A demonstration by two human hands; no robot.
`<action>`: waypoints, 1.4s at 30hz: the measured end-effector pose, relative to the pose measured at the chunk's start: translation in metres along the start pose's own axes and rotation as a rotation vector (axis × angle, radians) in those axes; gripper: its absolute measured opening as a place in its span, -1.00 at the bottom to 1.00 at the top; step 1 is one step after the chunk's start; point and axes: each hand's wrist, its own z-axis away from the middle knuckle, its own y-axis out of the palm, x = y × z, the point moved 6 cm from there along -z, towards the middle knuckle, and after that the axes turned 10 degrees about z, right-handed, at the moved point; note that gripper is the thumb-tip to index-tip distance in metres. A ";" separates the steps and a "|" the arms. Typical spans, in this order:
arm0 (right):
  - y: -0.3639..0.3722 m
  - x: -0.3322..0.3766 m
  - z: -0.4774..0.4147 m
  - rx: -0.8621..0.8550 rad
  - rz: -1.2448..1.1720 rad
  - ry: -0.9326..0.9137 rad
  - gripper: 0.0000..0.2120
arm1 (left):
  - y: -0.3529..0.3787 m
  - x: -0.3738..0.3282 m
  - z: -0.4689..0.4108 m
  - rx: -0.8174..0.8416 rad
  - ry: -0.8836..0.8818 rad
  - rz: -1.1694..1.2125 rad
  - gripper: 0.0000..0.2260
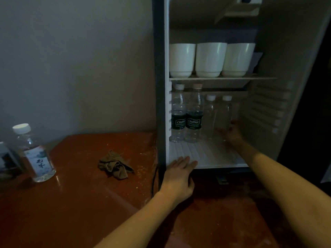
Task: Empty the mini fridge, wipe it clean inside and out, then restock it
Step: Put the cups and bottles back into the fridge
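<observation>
- The grey-framed white mini fridge (159,86) stands open on the glossy red-brown wooden table (71,203).
- Your right hand (231,132) reaches deep inside the mini fridge, to the right side of its floor. Its fingers curl round the lower part of a small clear plastic bottle with a white cap (226,113). The light is dim there, but it looks like a grip.
- Your left hand (179,176) lies flat with straight fingers on the front edge of the fridge floor and holds nothing.
- On the same floor, left of the gripped bottle, a second small clear bottle (209,119) stands upright. Further left are two taller clear bottles with dark green labels (194,120), close together.
- On the shelf (223,78) above them, three white ceramic cups (209,59) stand in a row.
- Outside, to the left of the mini fridge, a crumpled brown cloth (114,165) lies on the table, untouched.
- Farther left stands a clear bottle with a white label (35,154). Another item beside it is cut off by the edge of the view.
- The fridge is almost full and the cloth is put aside, so I judge that you are restocking. Then only the things on the table are left to put in.
- It could also be the very start of emptying. The view alone cannot decide this.
</observation>
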 end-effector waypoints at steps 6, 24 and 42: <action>0.012 -0.011 -0.021 0.006 0.084 0.090 -0.31 | -0.001 0.001 -0.001 0.004 0.000 0.028 -0.47; 0.117 0.195 0.295 0.246 -0.006 -0.985 -0.87 | -0.130 0.112 0.187 -0.414 -0.311 0.137 -0.75; 0.438 0.263 0.322 0.892 -0.252 -0.199 -0.01 | -0.175 0.236 0.284 -1.014 -0.861 0.621 -0.42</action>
